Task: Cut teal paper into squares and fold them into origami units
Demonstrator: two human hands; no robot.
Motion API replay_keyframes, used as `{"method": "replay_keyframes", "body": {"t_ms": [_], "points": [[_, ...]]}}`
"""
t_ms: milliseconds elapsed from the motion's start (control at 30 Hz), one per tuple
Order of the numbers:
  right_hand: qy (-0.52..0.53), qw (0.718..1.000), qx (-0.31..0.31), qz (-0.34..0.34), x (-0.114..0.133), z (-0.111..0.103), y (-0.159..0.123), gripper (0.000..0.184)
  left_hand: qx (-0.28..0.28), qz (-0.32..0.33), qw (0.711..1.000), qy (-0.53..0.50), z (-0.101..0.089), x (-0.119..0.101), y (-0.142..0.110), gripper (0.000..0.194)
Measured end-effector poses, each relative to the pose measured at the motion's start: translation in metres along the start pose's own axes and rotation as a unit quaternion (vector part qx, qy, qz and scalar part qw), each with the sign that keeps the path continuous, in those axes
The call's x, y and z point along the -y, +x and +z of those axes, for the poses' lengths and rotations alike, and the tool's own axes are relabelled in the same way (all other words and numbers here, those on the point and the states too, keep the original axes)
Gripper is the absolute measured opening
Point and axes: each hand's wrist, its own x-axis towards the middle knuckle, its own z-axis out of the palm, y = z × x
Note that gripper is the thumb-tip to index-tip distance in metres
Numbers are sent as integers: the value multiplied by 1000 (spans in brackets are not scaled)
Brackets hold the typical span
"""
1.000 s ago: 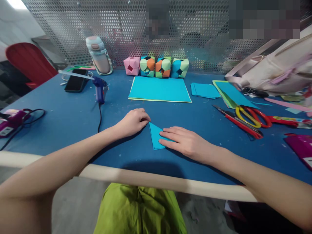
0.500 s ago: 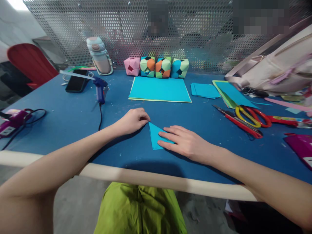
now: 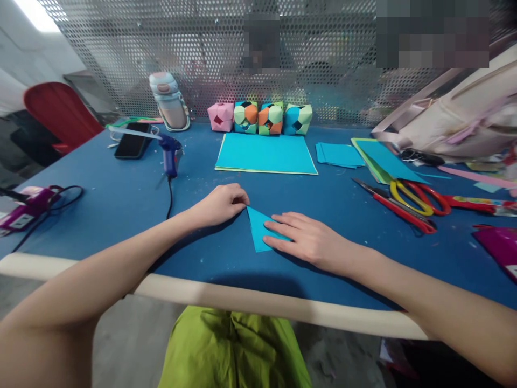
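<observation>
1. Folded blue triangular paper (image 3: 257, 231) is lying on the near side of the large rectangular blue sheet (image 3: 264, 153).
2. Left hand (image 3: 222, 205) is pinching the paper's upper corner, fingertips closed.
3. Right hand (image 3: 311, 238) is pressing the paper, fingers extended, gripping nothing.
4. Four folded-paper cubes (image 3: 270, 119) are standing behind the sheet.

Around our plain bright-blue folded paper (image 3: 260, 231), the table (image 3: 202, 253) is deep blue. At twelve o'clock we see a pink cube (image 3: 221, 117) and three patchwork cubes (image 3: 270, 118) in blue and pale green, two with orange. Our glue gun (image 3: 170, 157) at ten is dark blue.
</observation>
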Motion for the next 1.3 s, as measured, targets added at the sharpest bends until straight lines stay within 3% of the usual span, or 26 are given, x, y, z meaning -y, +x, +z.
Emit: {"method": "replay_keyframes", "body": {"t_ms": [167, 300, 467, 567, 767, 1300], "points": [[-7, 1000, 12, 1, 0, 2, -1, 31, -19, 0, 999, 37, -2, -3, -1, 15], [-11, 1000, 20, -1, 0, 3, -2, 32, -23, 22, 998, 47, -12, -19, -7, 13], [-15, 1000, 17, -8, -1, 3, -1, 32, 132, 92, 987, -20, -22, -49, -21, 8], [-15, 1000, 23, -7, -1, 3, -1, 32, 173, 100, 979, -25, -17, -55, -25, 7], [-10, 1000, 15, -6, 0, 2, -1, 34, 182, 92, 979, -17, -8, -50, -24, 7], [-10, 1000, 6, -11, 0, 1, 0, 35, 193, 101, 975, -36, -11, -51, -22, 11]]}}
